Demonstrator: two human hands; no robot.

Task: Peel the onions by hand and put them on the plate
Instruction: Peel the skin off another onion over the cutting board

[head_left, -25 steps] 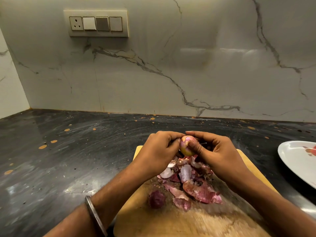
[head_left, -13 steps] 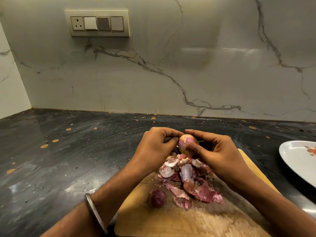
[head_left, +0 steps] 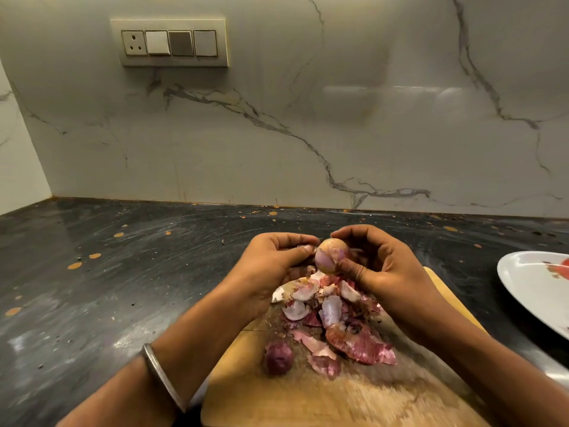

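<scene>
A small, partly peeled onion (head_left: 328, 257) is held above the wooden cutting board (head_left: 277, 399). My right hand (head_left: 391, 272) grips it with thumb and curled fingers. My left hand (head_left: 271, 266) sits right beside it, thumb and forefinger pinching at the onion's left side. Below lies a heap of pink and white onion skins (head_left: 335, 322). One unpeeled purple onion (head_left: 278, 357) rests on the board near the heap. A white plate (head_left: 529, 282) with a red pattern shows at the right edge.
The board lies on a dark speckled stone counter (head_left: 123, 288), which meets a marble backsplash. A switch panel (head_left: 171, 43) is mounted high on the wall. A metal bangle (head_left: 164, 377) circles my left wrist.
Both hands have lifted the onion slightly, and my left thumb has shifted along its side. The skins and the purple onion have stayed put.
</scene>
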